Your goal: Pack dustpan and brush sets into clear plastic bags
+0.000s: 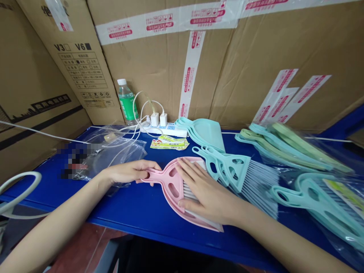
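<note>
A pink hand brush (174,189) lies nested in a pink dustpan (186,218) at the front middle of the blue table, handles toward the left. My left hand (132,172) is closed around the handle end, thumb on top and fingers beneath. Across the bristles rests my right hand (204,191), fingers stretched out and flat, hiding much of the brush head. Just beyond it lie turquoise hand brushes (231,170), with grey bristles pointing right. Stacked turquoise dustpans (209,132) sit behind these.
Bagged turquoise and green dustpans (284,148) and a bagged turquoise set (313,201) lie on the right. Printed cards (169,142) lie before a white power strip (176,131) with chargers. A bottle (127,102), cables and clear plastic bags (122,151) are left. Cardboard boxes (159,64) stand behind.
</note>
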The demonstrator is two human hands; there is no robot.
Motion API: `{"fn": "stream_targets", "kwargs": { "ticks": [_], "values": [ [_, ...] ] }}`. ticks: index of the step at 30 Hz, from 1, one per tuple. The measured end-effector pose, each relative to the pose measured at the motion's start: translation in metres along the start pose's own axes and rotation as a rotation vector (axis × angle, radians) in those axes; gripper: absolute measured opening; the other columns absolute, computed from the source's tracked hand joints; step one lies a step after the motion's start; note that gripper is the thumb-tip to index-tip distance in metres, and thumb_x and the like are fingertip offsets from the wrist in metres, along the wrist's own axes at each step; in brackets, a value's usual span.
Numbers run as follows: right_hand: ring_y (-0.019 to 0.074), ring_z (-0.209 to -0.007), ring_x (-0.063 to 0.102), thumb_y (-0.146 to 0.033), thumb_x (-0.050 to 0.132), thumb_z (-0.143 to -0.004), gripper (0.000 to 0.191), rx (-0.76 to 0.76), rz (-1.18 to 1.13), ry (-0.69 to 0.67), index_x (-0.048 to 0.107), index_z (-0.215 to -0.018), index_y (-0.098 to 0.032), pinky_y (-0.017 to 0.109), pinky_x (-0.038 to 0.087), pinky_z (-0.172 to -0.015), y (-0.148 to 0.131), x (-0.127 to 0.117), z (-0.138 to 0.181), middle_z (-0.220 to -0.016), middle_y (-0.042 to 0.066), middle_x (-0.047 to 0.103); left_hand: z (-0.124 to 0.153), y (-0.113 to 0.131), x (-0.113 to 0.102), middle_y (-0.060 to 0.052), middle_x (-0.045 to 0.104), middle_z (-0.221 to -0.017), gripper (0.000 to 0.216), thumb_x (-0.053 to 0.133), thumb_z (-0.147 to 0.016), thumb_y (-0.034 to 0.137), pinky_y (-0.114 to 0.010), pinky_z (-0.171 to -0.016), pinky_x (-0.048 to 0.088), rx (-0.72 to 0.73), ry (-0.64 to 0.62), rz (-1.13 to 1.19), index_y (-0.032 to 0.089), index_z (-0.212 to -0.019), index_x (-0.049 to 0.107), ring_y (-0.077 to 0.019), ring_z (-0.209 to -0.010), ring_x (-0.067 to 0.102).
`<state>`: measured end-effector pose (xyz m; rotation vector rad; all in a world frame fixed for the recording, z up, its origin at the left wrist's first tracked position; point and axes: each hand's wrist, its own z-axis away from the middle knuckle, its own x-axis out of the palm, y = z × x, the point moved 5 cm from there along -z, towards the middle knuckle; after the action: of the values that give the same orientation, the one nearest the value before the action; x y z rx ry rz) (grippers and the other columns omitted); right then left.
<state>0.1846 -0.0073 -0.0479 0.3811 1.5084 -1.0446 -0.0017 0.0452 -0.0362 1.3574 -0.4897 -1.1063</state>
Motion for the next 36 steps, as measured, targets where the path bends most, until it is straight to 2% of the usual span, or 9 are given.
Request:
{"fn": "stream_targets", "kwargs": {
  "ticks": [4,10,19,23,28,33,36],
  "values": [
    [0.0305,-0.146,-0.001,-0.057,0.047,-0.091,0.086,-0.021,0.008,0.009,0.016,-0.154,-0.006,0.052,0.011,-0.118,0.000,-0.001,0.000,-0.160,0.015,0.004,0.000,-0.001,0.000,-0.001,0.058,-0.084,0.041,0.055,-0.089,0.051,-0.018,-0.052,0.032,-0.006,-0.012,0.005,0.016,-0.110,0.055,-0.0106,-0.069,0.044],
    [0.0307,-0.146,0.002,-0.057,0.046,-0.091,0.083,-0.057,0.036,0.043,0.019,-0.154,-0.009,0.053,0.015,-0.118,0.002,0.001,0.001,-0.160,0.015,0.009,0.001,0.001,0.000,-0.001,0.058,-0.085,0.034,0.056,-0.089,0.044,-0.018,-0.054,0.034,-0.048,-0.005,-0.036,0.016,-0.109,0.055,-0.0107,-0.069,0.046],
    [0.0308,-0.145,-0.004,-0.056,0.047,-0.093,0.084,-0.050,0.071,-0.015,0.016,-0.154,-0.007,0.053,0.012,-0.117,0.000,0.000,0.000,-0.159,0.016,0.002,0.005,0.001,-0.005,-0.003,0.057,-0.096,0.034,0.056,-0.087,0.042,-0.019,-0.063,0.041,-0.068,0.006,-0.128,0.017,-0.111,0.057,-0.0136,-0.080,0.047],
    [0.0318,-0.145,-0.004,-0.057,0.044,-0.093,0.084,-0.057,0.104,0.002,0.017,-0.153,-0.005,0.056,0.010,-0.116,0.001,-0.001,0.000,-0.159,0.018,0.001,0.007,0.005,-0.004,-0.002,0.053,-0.095,0.031,0.056,-0.087,0.036,-0.018,-0.061,0.042,-0.082,-0.007,-0.143,0.017,-0.110,0.057,-0.0123,-0.076,0.045],
    [0.0322,-0.144,-0.004,-0.063,0.039,-0.093,0.085,-0.062,0.107,0.024,0.019,-0.153,-0.006,0.056,0.011,-0.116,0.004,0.000,0.002,-0.159,0.019,0.003,0.010,0.009,-0.002,0.000,0.050,-0.090,0.026,0.053,-0.087,0.028,-0.016,-0.055,0.040,-0.103,-0.032,-0.129,0.017,-0.110,0.055,-0.0100,-0.069,0.042],
    [0.0325,-0.144,-0.001,-0.064,0.035,-0.094,0.085,-0.061,0.129,0.056,0.018,-0.153,-0.005,0.056,0.015,-0.116,0.009,0.000,0.005,-0.158,0.020,0.008,0.012,0.007,-0.006,-0.003,0.054,-0.100,0.030,0.051,-0.087,0.031,-0.019,-0.062,0.043,-0.107,-0.034,-0.189,0.017,-0.113,0.056,-0.0132,-0.080,0.047],
    [0.0345,-0.144,0.004,-0.062,0.037,-0.094,0.083,-0.062,0.153,0.079,0.022,-0.152,-0.005,0.057,0.020,-0.115,0.010,-0.001,0.006,-0.157,0.022,0.013,0.013,0.006,-0.008,-0.004,0.056,-0.100,0.029,0.051,-0.088,0.032,-0.019,-0.064,0.043,-0.104,-0.025,-0.230,0.017,-0.112,0.057,-0.0145,-0.083,0.049]
  ]
}}
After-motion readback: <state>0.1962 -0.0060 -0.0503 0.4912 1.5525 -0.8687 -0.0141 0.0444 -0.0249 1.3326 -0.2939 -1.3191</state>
